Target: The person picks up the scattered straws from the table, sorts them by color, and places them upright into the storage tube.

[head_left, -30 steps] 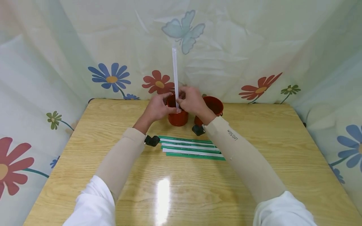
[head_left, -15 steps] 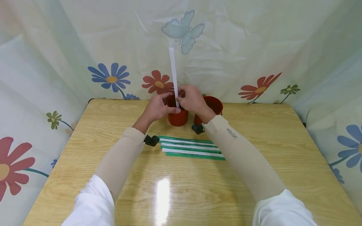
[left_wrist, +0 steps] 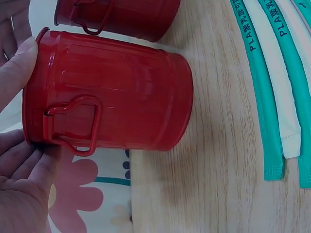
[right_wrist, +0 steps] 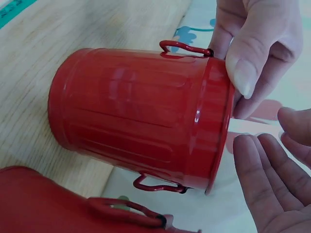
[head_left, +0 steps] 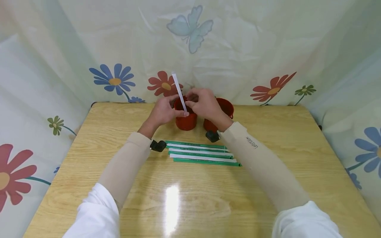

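Note:
My left hand [head_left: 163,110] holds the rim of a small red metal bucket [head_left: 186,123] with thumb and fingers on opposite sides. Ribbed walls and looped side handles show on this bucket [left_wrist: 116,92] in the left wrist view. A white wrapped straw [head_left: 179,92] stands tilted in it, leaning left, its lower end hidden inside. Beside the straw, to its right, is my right hand [head_left: 205,103]. Its thumb [right_wrist: 296,126] and fingers [right_wrist: 248,155] are apart with nothing between them in the right wrist view.
A second red bucket [head_left: 209,125] stands close on the right, partly behind my right wrist. Several green and white wrapped straws [head_left: 202,153] lie in a row across the wooden table [head_left: 143,198] in front. A flowered curtain [head_left: 232,49] hangs directly behind the table.
The white straw has dropped lower into the bucket and tips further left. My right hand has let go of it. My left hand keeps its hold on the rim.

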Demonstrator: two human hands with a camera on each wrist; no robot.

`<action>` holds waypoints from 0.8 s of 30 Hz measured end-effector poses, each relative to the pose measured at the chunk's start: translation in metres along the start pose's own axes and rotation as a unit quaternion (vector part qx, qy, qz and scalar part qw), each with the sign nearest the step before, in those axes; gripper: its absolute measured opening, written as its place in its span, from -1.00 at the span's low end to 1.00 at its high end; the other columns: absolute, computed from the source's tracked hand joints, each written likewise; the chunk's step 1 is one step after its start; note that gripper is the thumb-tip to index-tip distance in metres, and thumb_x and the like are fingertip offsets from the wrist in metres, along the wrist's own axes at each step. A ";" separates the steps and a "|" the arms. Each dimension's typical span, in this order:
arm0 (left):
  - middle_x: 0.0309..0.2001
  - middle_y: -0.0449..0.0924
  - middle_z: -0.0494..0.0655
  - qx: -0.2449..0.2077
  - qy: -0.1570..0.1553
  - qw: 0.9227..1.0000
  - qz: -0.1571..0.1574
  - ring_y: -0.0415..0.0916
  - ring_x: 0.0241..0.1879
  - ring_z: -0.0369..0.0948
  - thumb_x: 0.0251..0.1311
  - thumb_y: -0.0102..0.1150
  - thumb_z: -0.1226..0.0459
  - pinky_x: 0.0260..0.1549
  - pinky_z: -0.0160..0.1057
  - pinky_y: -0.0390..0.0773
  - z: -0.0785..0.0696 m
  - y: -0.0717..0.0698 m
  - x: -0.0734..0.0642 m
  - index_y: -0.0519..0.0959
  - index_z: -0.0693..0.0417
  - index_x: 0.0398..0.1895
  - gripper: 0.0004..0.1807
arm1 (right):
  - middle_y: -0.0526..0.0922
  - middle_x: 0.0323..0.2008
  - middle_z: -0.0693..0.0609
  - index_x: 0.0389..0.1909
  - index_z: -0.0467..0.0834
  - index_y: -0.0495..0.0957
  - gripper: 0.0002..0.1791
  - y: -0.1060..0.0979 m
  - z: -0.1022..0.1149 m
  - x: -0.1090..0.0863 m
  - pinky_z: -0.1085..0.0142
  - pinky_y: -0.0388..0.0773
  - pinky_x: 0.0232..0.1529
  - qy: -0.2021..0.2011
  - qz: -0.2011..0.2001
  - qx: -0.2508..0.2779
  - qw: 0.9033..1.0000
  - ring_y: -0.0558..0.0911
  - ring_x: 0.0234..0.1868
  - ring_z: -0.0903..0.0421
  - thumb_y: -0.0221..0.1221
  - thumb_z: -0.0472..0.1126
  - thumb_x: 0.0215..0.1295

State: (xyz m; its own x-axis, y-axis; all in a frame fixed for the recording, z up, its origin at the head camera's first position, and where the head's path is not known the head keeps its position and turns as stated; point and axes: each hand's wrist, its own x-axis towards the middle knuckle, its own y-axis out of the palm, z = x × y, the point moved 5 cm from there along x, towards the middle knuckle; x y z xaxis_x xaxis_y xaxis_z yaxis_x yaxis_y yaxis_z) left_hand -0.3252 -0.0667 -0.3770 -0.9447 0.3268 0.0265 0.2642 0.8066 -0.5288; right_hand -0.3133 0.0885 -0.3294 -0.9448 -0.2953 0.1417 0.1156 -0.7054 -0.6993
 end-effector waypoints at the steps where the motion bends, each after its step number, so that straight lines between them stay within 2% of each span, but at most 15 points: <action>1: 0.13 0.62 -0.15 0.000 0.001 1.000 0.000 0.51 0.06 -0.15 -0.01 0.50 0.02 0.05 -0.13 0.62 0.000 0.000 0.000 0.42 -0.06 0.38 -0.17 | 0.72 -0.14 -0.09 -0.08 -0.20 0.65 -0.78 -0.001 0.001 -0.003 0.15 0.66 0.02 -0.008 0.003 0.001 1.000 0.66 -0.12 -0.01 0.27 -0.24 0.28; 8: 0.08 0.65 -0.13 0.000 -0.001 1.000 0.001 0.57 0.02 -0.14 -0.02 0.50 0.01 -0.01 -0.16 0.67 -0.001 -0.001 -0.001 0.41 -0.08 0.38 -0.16 | 0.75 -0.18 -0.07 -0.15 -0.15 0.70 -0.83 -0.008 0.003 -0.030 0.14 0.67 -0.03 -0.044 0.010 -0.015 0.999 0.66 -0.16 0.02 0.29 -0.25 0.26; 14: 0.12 0.64 -0.09 -0.003 -0.008 1.000 -0.001 0.57 0.05 -0.13 -0.03 0.52 0.02 -0.01 -0.13 0.68 0.000 0.000 -0.001 0.42 -0.02 0.37 -0.16 | 0.78 -0.26 -0.09 -0.21 -0.18 0.74 -0.87 -0.014 0.001 -0.058 0.18 0.68 -0.19 -0.089 0.011 -0.035 0.995 0.68 -0.27 0.04 0.31 -0.30 0.24; 17: 0.13 0.63 -0.10 -0.008 -0.014 1.000 -0.003 0.55 0.07 -0.12 -0.04 0.52 0.03 0.00 -0.12 0.68 0.001 0.000 0.000 0.42 -0.03 0.36 -0.16 | 0.78 -0.28 -0.11 -0.23 -0.21 0.75 -0.88 -0.012 -0.006 -0.072 0.22 0.69 -0.23 -0.109 0.026 -0.032 0.993 0.68 -0.31 0.07 0.31 -0.33 0.22; 24: 0.17 0.61 -0.09 0.000 -0.013 1.000 -0.003 0.53 0.09 -0.12 -0.05 0.52 0.01 0.02 -0.12 0.66 0.000 0.000 0.000 0.39 0.00 0.39 -0.11 | 0.78 -0.29 -0.04 -0.27 -0.18 0.75 -0.88 -0.002 -0.032 -0.102 0.22 0.69 -0.22 -0.112 0.054 -0.068 0.990 0.66 -0.30 0.11 0.32 -0.38 0.18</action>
State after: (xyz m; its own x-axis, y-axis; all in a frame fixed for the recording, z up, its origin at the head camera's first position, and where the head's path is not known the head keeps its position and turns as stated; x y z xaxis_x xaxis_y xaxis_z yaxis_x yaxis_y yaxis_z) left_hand -0.3249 -0.0672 -0.3772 -0.9511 0.3087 0.0074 0.2582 0.8081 -0.5295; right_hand -0.2266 0.1406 -0.3649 -0.8353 -0.5113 0.2020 0.1564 -0.5733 -0.8043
